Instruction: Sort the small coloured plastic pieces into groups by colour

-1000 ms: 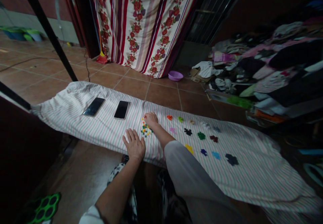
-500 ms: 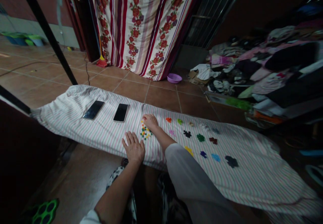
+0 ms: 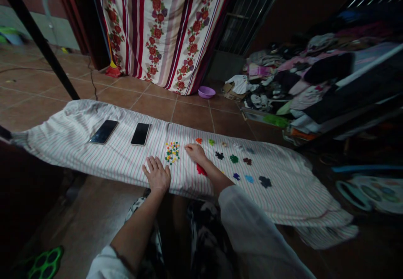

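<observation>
My left hand lies flat on the striped cloth, its fingers spread, just below a scatter of tiny mixed yellow, green, orange and white pieces. To the right of that scatter is my right hand, fingertips pinched together. Whatever they hold, if anything, is too small to make out. A red pile shows beside the right wrist. Sorted by colour, more small piles lie beyond: orange, lime green, black, dark green, brown, dark blue and light blue.
Two dark-screened phones, one left and one nearer, rest on the cloth. A dark grey pile lies farthest right. Past the cloth's far edge are a purple basin, a floral curtain and heaped clothes.
My right hand has moved away from the mixed pieces, to their right, uncovering them. The red pile now shows, and the pink one is hidden. My left hand stays flat while the view shifts.
</observation>
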The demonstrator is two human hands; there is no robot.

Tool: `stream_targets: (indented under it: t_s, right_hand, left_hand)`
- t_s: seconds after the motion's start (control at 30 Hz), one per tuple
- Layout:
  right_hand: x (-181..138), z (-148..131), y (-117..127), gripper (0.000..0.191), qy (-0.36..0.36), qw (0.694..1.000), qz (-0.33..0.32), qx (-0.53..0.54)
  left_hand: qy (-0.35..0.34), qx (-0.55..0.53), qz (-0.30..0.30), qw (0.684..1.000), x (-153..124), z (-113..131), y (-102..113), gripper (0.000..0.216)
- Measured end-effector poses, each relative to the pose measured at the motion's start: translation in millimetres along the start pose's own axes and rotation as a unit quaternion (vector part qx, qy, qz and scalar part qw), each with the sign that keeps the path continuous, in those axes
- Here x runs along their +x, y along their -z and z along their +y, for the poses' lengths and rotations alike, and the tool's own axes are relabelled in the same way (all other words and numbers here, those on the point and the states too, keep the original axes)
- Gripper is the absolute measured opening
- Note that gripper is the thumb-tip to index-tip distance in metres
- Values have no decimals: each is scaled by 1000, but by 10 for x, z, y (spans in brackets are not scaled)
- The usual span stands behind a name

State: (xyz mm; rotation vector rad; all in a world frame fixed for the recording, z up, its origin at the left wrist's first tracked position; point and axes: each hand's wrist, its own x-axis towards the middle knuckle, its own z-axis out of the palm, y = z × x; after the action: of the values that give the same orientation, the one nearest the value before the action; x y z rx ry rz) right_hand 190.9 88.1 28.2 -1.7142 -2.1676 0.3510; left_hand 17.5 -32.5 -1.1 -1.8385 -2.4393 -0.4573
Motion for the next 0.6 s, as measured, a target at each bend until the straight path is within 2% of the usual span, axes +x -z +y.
stream_targets:
  t_s: [0.33, 0.6]
  right_hand:
    - [-638, 300, 277, 24, -2, 1000, -4, -5]
    - [-938, 396, 258, 26, 9, 1000, 9, -19]
  left_hand:
    - [-1, 8, -1, 1000, -12, -11, -27, 64]
    - [-5, 16, 3, 1000, -23, -15, -31, 64]
